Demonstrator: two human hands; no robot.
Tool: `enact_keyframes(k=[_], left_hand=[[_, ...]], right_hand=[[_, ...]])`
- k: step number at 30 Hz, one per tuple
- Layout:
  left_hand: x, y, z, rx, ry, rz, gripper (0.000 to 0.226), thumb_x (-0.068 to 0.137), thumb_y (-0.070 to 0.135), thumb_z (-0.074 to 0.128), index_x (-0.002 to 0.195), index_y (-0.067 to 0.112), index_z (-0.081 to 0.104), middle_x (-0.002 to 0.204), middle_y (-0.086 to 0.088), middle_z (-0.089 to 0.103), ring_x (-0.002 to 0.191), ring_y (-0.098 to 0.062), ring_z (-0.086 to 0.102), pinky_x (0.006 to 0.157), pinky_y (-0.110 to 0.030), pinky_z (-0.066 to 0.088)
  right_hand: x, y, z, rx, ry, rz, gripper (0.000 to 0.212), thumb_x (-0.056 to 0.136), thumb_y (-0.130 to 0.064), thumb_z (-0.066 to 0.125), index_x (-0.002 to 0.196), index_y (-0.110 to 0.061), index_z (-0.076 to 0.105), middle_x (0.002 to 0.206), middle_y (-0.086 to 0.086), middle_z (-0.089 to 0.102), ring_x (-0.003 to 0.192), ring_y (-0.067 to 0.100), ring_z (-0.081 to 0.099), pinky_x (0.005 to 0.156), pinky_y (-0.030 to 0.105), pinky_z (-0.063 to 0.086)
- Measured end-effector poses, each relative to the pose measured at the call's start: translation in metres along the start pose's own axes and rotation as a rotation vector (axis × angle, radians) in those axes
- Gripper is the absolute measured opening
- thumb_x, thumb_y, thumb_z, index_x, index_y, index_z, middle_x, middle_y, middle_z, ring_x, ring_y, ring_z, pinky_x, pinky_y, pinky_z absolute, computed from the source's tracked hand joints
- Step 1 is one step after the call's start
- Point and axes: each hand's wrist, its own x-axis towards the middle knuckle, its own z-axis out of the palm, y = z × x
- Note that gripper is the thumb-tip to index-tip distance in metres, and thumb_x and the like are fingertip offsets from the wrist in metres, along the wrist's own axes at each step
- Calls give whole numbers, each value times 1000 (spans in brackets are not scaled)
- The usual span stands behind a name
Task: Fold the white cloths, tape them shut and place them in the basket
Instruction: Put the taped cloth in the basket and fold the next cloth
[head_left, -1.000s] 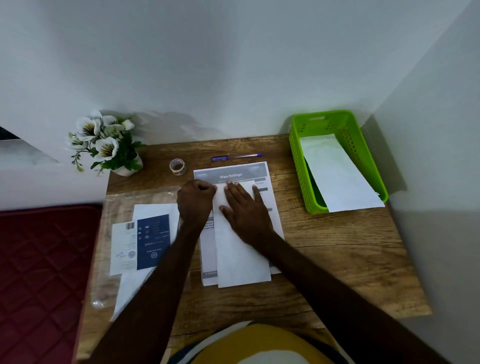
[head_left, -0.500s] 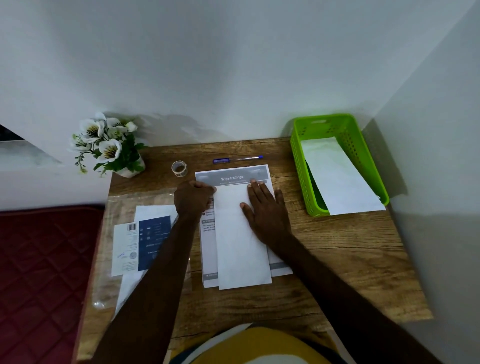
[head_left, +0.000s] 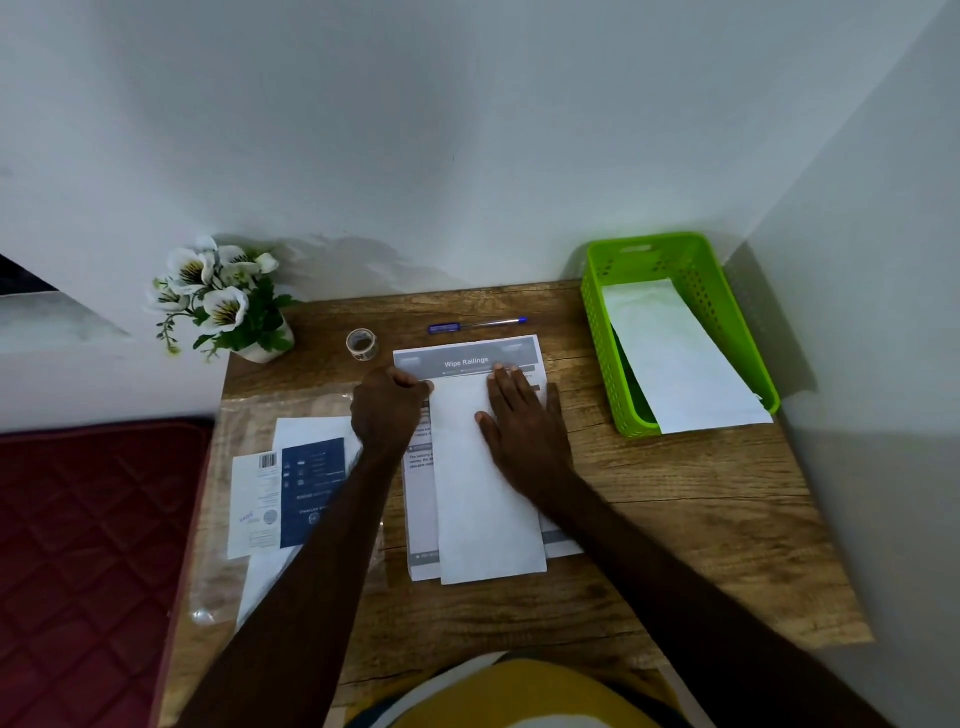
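Item: folded white cloth (head_left: 485, 483), lying on a printed sheet (head_left: 467, 358) mid-table. My right hand (head_left: 524, 421) presses it flat, fingers straight. My left hand (head_left: 387, 410) is clenched at its top-left corner, possibly pinching it. Green basket (head_left: 597, 332), far right, holds another cloth (head_left: 680, 358).

Printed sheet (head_left: 467, 358) under the folded white cloth (head_left: 483, 493): grey header reading "Wipe Railings"; body text below too small to read. Blue-and-white leaflet (head_left: 291, 499) at left: barcode and print, illegible.
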Motion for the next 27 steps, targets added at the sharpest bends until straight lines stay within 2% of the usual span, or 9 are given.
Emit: enact_keyframes(k=[4, 7, 12, 15, 23, 25, 27], left_hand=[[2, -1, -1, 9, -22, 0, 31, 89, 37, 77, 107, 14, 70, 106, -6, 76, 88, -23, 75, 85, -47, 62], [3, -2, -1, 9, -38, -4, 28, 89, 38, 77, 105, 15, 69, 103, -5, 76, 86, -21, 75, 83, -46, 63], [3, -2, 0, 16, -31, 7, 26, 88, 38, 78, 100, 16, 69, 101, -4, 76, 84, -21, 75, 82, -46, 63], [4, -2, 0, 5, -42, -13, 24, 87, 38, 79, 97, 18, 70, 99, -3, 76, 83, -21, 75, 82, -46, 63], [5, -1, -4, 28, -60, 23, 26, 89, 35, 77, 104, 13, 74, 105, -7, 77, 92, -26, 75, 87, -48, 61], [3, 2, -5, 79, -7, 64, 22, 91, 34, 75, 102, 14, 74, 103, -6, 77, 92, -26, 74, 86, -46, 60], [-1, 2, -6, 208, 146, 149, 20, 96, 34, 68, 100, 15, 72, 98, -6, 75, 88, -25, 72, 80, -42, 60]], right_hand=[[9, -20, 5, -12, -55, -183, 55, 111, -36, 26, 162, -14, 23, 170, 7, 19, 159, 22, 10, 127, 55, 3], [14, -28, 8, -8, -67, -229, 54, 111, -35, 26, 162, -15, 23, 170, 6, 17, 159, 22, 11, 127, 56, 4], [14, -18, 8, 7, -86, -158, 59, 110, -45, 21, 163, -18, 18, 171, 2, 14, 159, 18, 8, 128, 53, 1], [6, 9, 5, 22, -49, -66, 60, 110, -46, 21, 163, -18, 17, 171, 0, 12, 158, 16, 9, 127, 52, 5], [2, 26, 3, 15, 0, -20, 58, 109, -43, 31, 161, -16, 28, 170, 0, 20, 157, 18, 20, 125, 55, 14], [2, 26, 3, 12, -10, -17, 59, 109, -44, 32, 161, -16, 27, 170, 1, 20, 157, 19, 19, 124, 57, 14], [1, 26, 4, 6, -17, -20, 60, 109, -45, 31, 162, -17, 25, 171, 0, 17, 157, 19, 17, 124, 58, 14]])
